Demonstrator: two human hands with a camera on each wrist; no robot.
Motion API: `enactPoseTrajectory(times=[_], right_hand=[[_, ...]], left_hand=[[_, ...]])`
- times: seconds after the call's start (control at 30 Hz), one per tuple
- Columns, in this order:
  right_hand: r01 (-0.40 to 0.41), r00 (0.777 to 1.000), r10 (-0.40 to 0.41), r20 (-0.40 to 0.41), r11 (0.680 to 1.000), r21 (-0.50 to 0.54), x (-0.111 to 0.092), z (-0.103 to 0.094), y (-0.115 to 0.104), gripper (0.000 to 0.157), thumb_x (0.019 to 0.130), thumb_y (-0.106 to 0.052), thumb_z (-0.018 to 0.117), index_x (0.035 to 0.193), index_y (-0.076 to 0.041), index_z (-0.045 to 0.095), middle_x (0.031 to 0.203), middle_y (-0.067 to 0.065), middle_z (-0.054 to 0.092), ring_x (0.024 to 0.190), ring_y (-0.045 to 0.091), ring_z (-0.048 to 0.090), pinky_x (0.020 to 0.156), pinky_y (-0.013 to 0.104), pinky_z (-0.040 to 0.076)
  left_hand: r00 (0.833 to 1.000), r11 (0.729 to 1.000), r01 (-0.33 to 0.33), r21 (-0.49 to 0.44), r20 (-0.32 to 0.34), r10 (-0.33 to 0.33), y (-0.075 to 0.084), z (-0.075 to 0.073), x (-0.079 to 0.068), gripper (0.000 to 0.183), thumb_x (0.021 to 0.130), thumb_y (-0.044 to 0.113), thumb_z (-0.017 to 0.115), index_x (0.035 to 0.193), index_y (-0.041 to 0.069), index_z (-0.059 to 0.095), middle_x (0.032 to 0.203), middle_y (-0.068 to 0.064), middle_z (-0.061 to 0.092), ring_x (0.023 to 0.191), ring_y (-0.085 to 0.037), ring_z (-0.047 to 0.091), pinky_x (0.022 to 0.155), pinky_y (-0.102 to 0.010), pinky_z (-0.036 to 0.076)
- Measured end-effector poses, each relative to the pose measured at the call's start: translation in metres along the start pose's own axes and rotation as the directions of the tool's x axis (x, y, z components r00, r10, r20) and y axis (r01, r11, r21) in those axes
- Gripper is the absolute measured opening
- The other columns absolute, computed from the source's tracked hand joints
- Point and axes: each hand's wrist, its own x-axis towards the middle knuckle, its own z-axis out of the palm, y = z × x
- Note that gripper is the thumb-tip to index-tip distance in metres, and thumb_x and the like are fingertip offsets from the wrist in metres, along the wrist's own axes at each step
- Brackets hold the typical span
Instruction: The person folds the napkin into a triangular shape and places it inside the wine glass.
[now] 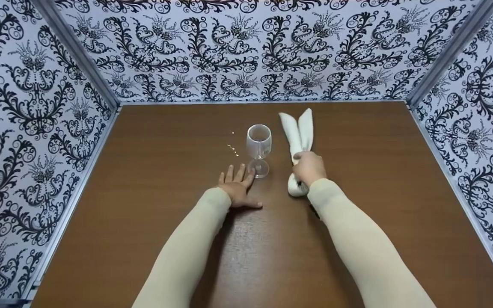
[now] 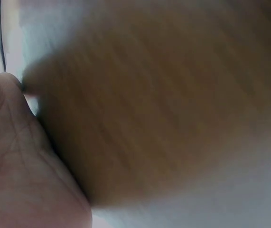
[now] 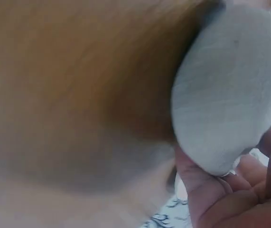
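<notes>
**Here, one hand on a rolled napkin, the other flat beside a glass**

Right now my right hand (image 1: pixel 309 168) is curled around a white cloth napkin (image 1: pixel 300 132) that is rolled and folded into a long doubled shape. I grip it near its folded, rounded end, which lies closest to me on the brown wooden bench (image 1: pixel 379 171). The two loose ends of the napkin point away from me, toward the back wall, spreading slightly apart into a narrow V. In the right wrist view the rounded white fold of the napkin (image 3: pixel 225 95) fills the frame's right side, with my fingers (image 3: pixel 220 199) wrapped beneath it and the bench blurred behind.

My left hand (image 1: pixel 238 188) lies palm down on the bench, fingers straight and slightly spread, holding nothing. Its fingertips reach just beside the round foot of a clear stemmed wine glass (image 1: pixel 258 147), which stands upright between my two hands; I cannot tell whether they touch the foot. The left wrist view shows only my palm (image 2: pixel 21 180) and blurred wood.

A few tiny pale specks (image 1: pixel 233 147) lie on the bench just left of the glass. Black-and-white patterned walls (image 1: pixel 246 47) enclose the bench on three sides.
</notes>
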Motion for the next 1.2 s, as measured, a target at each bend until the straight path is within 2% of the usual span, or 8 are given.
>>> enactPoseTrajectory(times=[0.2, 0.43, 0.53, 0.63, 0.8, 0.87, 1.0, 1.2], right_hand=[[-0.045, 0.993, 0.069, -0.093, 0.969, 0.243, 0.004, -0.001, 0.007, 0.046, 0.096, -0.011, 0.06, 0.141, -0.009, 0.067, 0.146, 0.018, 0.064, 0.134, 0.037, 0.059, 0.112, 0.049, 0.049], [0.006, 0.984, 0.067, -0.163, 0.91, 0.414, 0.008, -0.002, 0.004, 0.05, 0.098, -0.015, 0.058, 0.148, -0.017, 0.064, 0.154, 0.013, 0.057, 0.142, 0.029, 0.054, 0.117, 0.044, 0.045], [0.023, 0.981, 0.076, -0.177, 0.866, 0.499, 0.006, -0.005, 0.0, 0.046, 0.101, -0.014, 0.056, 0.146, -0.016, 0.065, 0.156, 0.012, 0.056, 0.143, 0.026, 0.053, 0.115, 0.042, 0.047], [0.043, 0.975, 0.095, -0.2, 0.805, 0.592, 0.004, -0.008, -0.005, 0.044, 0.103, -0.014, 0.056, 0.146, -0.014, 0.065, 0.156, 0.013, 0.056, 0.143, 0.024, 0.052, 0.113, 0.04, 0.048], [0.111, 0.958, 0.102, -0.269, 0.731, 0.674, 0.001, -0.015, -0.011, 0.045, 0.104, -0.018, 0.059, 0.148, -0.008, 0.062, 0.153, 0.015, 0.058, 0.137, 0.023, 0.058, 0.112, 0.037, 0.05], [0.143, 0.952, 0.096, -0.292, 0.703, 0.696, 0.0, -0.018, -0.011, 0.05, 0.103, -0.023, 0.064, 0.149, -0.005, 0.059, 0.153, 0.017, 0.058, 0.136, 0.023, 0.059, 0.113, 0.037, 0.05], [0.178, 0.951, 0.076, -0.299, 0.656, 0.733, 0.0, -0.022, -0.01, 0.069, 0.098, -0.03, 0.075, 0.157, -0.004, 0.049, 0.155, 0.019, 0.055, 0.133, 0.021, 0.06, 0.111, 0.031, 0.051], [0.213, 0.954, 0.053, -0.294, 0.57, 0.794, -0.002, -0.025, -0.012, 0.086, 0.093, -0.019, 0.081, 0.164, -0.005, 0.034, 0.153, 0.021, 0.053, 0.121, 0.018, 0.058, 0.099, 0.019, 0.051]], left_hand=[[1.0, 1.0, 0.003, 0.016, -0.011, -0.003, -0.003, 0.005, 0.004, 0.124, 0.08, 0.086, 0.064, 0.169, 0.035, -0.007, 0.177, -0.007, -0.021, 0.16, -0.043, -0.025, 0.128, -0.064, -0.01], [1.0, 1.0, 0.0, 0.021, -0.004, 0.0, -0.004, 0.005, 0.005, 0.125, 0.08, 0.085, 0.064, 0.168, 0.036, -0.008, 0.176, -0.007, -0.023, 0.16, -0.044, -0.025, 0.128, -0.065, -0.009], [1.0, 1.0, 0.002, 0.023, 0.005, -0.002, -0.003, 0.004, 0.005, 0.125, 0.08, 0.086, 0.063, 0.168, 0.035, -0.009, 0.176, -0.006, -0.023, 0.16, -0.043, -0.026, 0.128, -0.064, -0.01], [1.0, 1.0, 0.003, 0.028, 0.007, -0.003, -0.002, 0.004, 0.005, 0.125, 0.08, 0.086, 0.063, 0.168, 0.036, -0.01, 0.176, -0.006, -0.023, 0.16, -0.043, -0.026, 0.128, -0.065, -0.01], [1.0, 0.999, 0.001, 0.033, 0.003, -0.001, -0.001, 0.004, 0.005, 0.125, 0.081, 0.085, 0.064, 0.168, 0.035, -0.01, 0.176, -0.007, -0.022, 0.16, -0.044, -0.026, 0.128, -0.066, -0.01], [1.0, 0.999, 0.0, 0.033, -0.002, 0.0, -0.001, 0.005, 0.005, 0.125, 0.081, 0.084, 0.064, 0.168, 0.034, -0.01, 0.176, -0.007, -0.022, 0.16, -0.044, -0.025, 0.128, -0.066, -0.01], [1.0, 0.999, 0.0, 0.036, -0.009, 0.001, -0.002, 0.005, 0.006, 0.126, 0.081, 0.084, 0.065, 0.168, 0.033, -0.01, 0.177, -0.008, -0.021, 0.16, -0.043, -0.025, 0.128, -0.066, -0.009], [1.0, 0.999, -0.001, 0.036, -0.01, 0.002, -0.002, 0.005, 0.004, 0.126, 0.08, 0.084, 0.065, 0.169, 0.033, -0.01, 0.176, -0.008, -0.022, 0.16, -0.044, -0.025, 0.128, -0.066, -0.009]])
